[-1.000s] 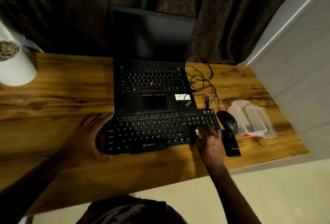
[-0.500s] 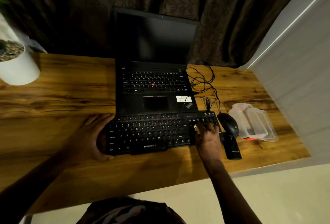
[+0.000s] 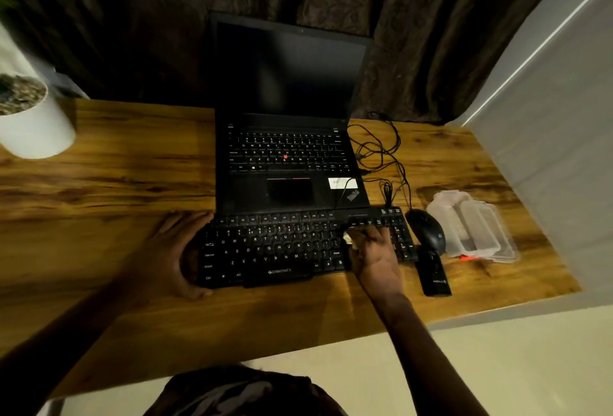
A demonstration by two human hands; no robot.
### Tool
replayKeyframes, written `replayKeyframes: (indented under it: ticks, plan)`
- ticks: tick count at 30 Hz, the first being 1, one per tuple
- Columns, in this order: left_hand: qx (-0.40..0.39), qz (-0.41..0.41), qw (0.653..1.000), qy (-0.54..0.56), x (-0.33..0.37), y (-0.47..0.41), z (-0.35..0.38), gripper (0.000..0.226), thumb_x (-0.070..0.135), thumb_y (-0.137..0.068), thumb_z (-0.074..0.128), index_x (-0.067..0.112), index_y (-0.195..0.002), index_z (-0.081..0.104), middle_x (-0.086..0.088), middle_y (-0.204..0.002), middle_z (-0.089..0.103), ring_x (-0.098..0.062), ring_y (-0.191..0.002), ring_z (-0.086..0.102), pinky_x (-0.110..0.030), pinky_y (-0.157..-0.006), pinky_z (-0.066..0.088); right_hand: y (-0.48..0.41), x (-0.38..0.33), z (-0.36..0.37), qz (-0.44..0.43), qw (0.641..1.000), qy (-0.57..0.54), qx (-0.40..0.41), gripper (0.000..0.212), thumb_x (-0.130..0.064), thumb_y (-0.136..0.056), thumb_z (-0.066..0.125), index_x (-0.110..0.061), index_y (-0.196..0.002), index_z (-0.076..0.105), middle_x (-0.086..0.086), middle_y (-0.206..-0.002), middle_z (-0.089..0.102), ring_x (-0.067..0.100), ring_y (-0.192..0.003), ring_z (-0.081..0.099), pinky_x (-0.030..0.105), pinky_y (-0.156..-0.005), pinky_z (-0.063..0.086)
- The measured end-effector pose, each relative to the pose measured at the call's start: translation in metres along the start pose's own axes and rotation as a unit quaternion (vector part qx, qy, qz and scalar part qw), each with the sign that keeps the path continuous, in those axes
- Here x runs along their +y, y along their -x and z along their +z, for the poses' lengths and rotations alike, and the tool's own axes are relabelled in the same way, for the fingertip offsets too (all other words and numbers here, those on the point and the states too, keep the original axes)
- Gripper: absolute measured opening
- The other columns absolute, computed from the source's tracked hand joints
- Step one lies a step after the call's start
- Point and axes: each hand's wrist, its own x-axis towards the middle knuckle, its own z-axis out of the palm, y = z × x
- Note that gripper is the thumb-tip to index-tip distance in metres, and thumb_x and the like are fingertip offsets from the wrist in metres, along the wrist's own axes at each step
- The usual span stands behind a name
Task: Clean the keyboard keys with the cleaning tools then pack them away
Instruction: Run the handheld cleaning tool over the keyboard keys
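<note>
A black keyboard (image 3: 275,246) lies on the wooden desk (image 3: 106,190) in front of an open laptop. My left hand (image 3: 172,249) grips the keyboard's left end, thumb at its front corner. My right hand (image 3: 374,249) rests on the keys near the number pad and holds a small pale cloth or wipe (image 3: 348,239) pressed against them; most of it is hidden under my fingers. A clear plastic container (image 3: 477,226) with a loose lid sits at the right, a small red item (image 3: 467,258) at its front edge.
The black laptop (image 3: 288,163) stands open behind the keyboard, with tangled cables (image 3: 381,153) to its right. A black mouse (image 3: 426,230) and a black remote-like bar (image 3: 434,273) lie right of the keyboard. A white plant pot (image 3: 36,127) stands far left. A grey wall borders the desk's right side.
My right hand with the cloth has slid from the front of the number pad area up and slightly left across the keys. My left hand stays on the keyboard's left end.
</note>
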Motion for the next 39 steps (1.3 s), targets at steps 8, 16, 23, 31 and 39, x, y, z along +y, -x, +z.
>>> replayKeyframes:
  ticks: [8,16,23,31,39]
  plan:
    - [0.004,0.009,1.0,-0.018,-0.002,-0.002,0.001,0.142,0.084,-0.039,0.076,0.028,-0.156,0.02,0.008,-0.159,0.025,-0.022,-0.146,0.018,-0.05,-0.116,0.025,0.0,-0.002,-0.015,0.076,0.996,-0.002,0.042,0.035,0.0,-0.088,0.063,-0.007,-0.122,0.063,0.02,-0.13,0.056,0.038,-0.127,0.044,0.053,-0.112,0.032]
    - [0.012,0.014,1.0,-0.015,-0.001,-0.002,0.001,0.14,0.082,-0.039,0.077,0.027,-0.156,0.022,0.011,-0.156,0.025,-0.012,-0.142,0.012,-0.043,-0.113,0.022,-0.013,0.013,-0.007,0.086,0.996,-0.014,0.003,0.032,-0.015,-0.092,0.058,-0.021,-0.124,0.061,0.005,-0.131,0.054,0.025,-0.123,0.04,0.04,-0.106,0.04]
    - [0.005,0.006,1.0,-0.005,-0.002,-0.002,0.0,0.14,0.086,-0.04,0.073,0.03,-0.156,0.02,0.007,-0.159,0.026,-0.024,-0.146,0.018,-0.055,-0.113,0.029,-0.016,0.006,-0.008,0.036,0.999,-0.001,0.005,0.03,-0.013,-0.089,0.059,-0.02,-0.118,0.065,0.007,-0.127,0.057,0.029,-0.119,0.043,0.042,-0.098,0.045]
    - [0.001,0.009,1.0,-0.029,-0.003,-0.001,0.002,0.14,0.09,-0.041,0.069,0.031,-0.157,0.016,0.009,-0.159,0.023,-0.021,-0.146,0.014,-0.049,-0.114,0.025,-0.02,0.011,-0.012,0.108,0.994,0.013,0.011,0.033,-0.007,-0.093,0.057,-0.004,-0.126,0.06,0.019,-0.135,0.053,0.035,-0.13,0.042,0.047,-0.116,0.029]
    - [0.018,0.021,0.999,-0.029,-0.003,-0.003,0.001,0.138,0.092,-0.042,0.066,0.027,-0.155,0.023,0.011,-0.155,0.029,-0.011,-0.139,0.016,-0.047,-0.11,0.027,-0.02,0.006,-0.01,0.035,0.999,0.009,-0.025,0.035,-0.01,-0.094,0.054,-0.019,-0.127,0.06,0.007,-0.135,0.052,0.027,-0.123,0.042,0.036,-0.106,0.038]
